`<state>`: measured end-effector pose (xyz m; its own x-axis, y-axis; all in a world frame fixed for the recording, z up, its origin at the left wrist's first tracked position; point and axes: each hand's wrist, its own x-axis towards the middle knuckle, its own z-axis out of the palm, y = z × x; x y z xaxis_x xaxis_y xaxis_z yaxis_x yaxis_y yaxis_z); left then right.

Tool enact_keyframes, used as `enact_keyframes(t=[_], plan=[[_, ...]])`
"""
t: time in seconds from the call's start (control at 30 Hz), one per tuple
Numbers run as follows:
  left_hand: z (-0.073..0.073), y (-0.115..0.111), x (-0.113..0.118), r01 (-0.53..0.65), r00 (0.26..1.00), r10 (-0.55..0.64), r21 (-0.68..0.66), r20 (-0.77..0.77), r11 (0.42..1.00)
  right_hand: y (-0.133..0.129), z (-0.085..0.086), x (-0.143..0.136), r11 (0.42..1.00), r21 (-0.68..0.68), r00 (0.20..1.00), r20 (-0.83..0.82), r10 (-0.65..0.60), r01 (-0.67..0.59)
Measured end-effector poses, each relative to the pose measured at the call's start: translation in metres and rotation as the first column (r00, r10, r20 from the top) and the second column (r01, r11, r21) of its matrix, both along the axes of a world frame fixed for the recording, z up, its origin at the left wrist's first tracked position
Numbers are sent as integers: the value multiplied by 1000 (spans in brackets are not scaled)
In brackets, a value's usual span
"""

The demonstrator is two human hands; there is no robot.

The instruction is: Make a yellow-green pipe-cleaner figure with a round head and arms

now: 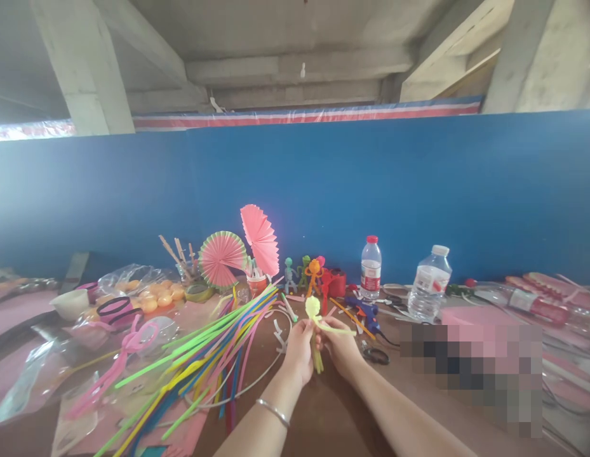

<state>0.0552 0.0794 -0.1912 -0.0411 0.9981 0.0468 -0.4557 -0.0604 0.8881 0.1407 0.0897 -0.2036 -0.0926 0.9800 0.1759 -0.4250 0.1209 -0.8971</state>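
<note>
A pale yellow pipe-cleaner figure with a round coiled head stands upright between my hands, above the brown table. My left hand pinches it from the left, just below the head. From the right, the fingers of my right hand close on its body. One yellow stem sticks out to the right over my right hand, and more stems hang down between the hands. Behind it stand small finished-looking pipe-cleaner figures, among them an orange one and a red one. Part of the yellow body is hidden by my fingers.
Loose coloured pipe cleaners spread to the left. Beyond my right hand lie black-handled scissors and a blue glue gun. Two water bottles stand at the back, before a blue partition. Pink paper fans rise left of centre.
</note>
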Motion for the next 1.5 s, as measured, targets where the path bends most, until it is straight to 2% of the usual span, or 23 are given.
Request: enact_keyframes(t=[0.13,0.23,0.4,0.57,0.73,0.87,0.97,1.1,1.23,1.4,1.5], plan=[[-17,3,5,-80,995,82,29,-53,996,5,-6,2,994,42,986,130,-102,97],[-21,1,1,-140,978,147,57,-145,989,7,-6,6,981,113,958,225,-179,157],[-12,-5,-4,-150,929,183,125,-322,981,2,-1,9,953,184,898,330,-291,241],[1,-10,-6,-128,870,210,207,-446,970,-2,6,9,941,207,873,361,-327,267],[8,-10,-10,-91,806,215,244,-551,965,5,3,11,949,162,893,326,-312,272],[7,-5,-15,-130,744,276,273,-608,953,8,-1,12,968,104,931,269,-249,229],[3,-2,-17,-177,725,319,283,-610,943,6,0,8,979,91,953,229,-198,182],[0,-2,-19,-211,712,356,299,-606,931,1,2,2,983,68,965,189,-183,173],[1,-3,-19,-189,707,361,329,-609,925,2,1,2,983,20,976,121,-182,181],[5,-3,-16,-118,739,324,359,-590,926,4,0,4,982,-51,983,14,-181,182],[6,-3,-17,-143,759,333,355,-560,924,5,-1,0,984,-96,986,-51,-158,152]])
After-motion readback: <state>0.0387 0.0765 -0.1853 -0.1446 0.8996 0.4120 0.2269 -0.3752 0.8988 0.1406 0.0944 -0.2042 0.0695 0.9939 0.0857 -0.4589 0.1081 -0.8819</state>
